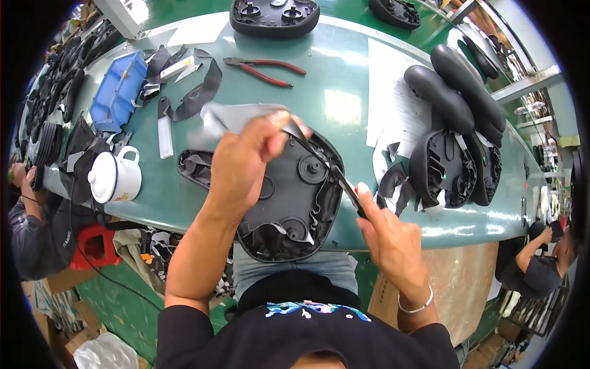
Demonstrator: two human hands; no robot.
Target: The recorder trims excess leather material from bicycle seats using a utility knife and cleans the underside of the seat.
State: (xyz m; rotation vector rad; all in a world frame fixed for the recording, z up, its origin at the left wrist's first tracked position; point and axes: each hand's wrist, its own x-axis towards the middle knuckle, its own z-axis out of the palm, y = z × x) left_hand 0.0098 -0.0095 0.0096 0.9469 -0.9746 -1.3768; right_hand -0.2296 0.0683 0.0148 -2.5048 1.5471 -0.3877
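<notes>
An upturned black saddle [283,200] rests at the table's near edge against my lap, its hollow underside facing up. My left hand [249,157] is closed in a pinch on a strip of cover material [236,117], grey on one face and black on the other. The strip is pulled up from the saddle's far right rim, its loose end blurred. My right hand [390,243] grips a slim dark knife [348,189], whose tip meets the rim where the strip joins it. Part of the handle is hidden by my fingers.
Red-handled pliers [264,69], a blue bin [118,89], a white lidded mug [117,176] and cut scraps [206,89] lie on the green table [332,67]. Finished-looking saddles [439,92] pile up at right. Another upturned saddle [275,17] sits at the far edge. People work at both sides.
</notes>
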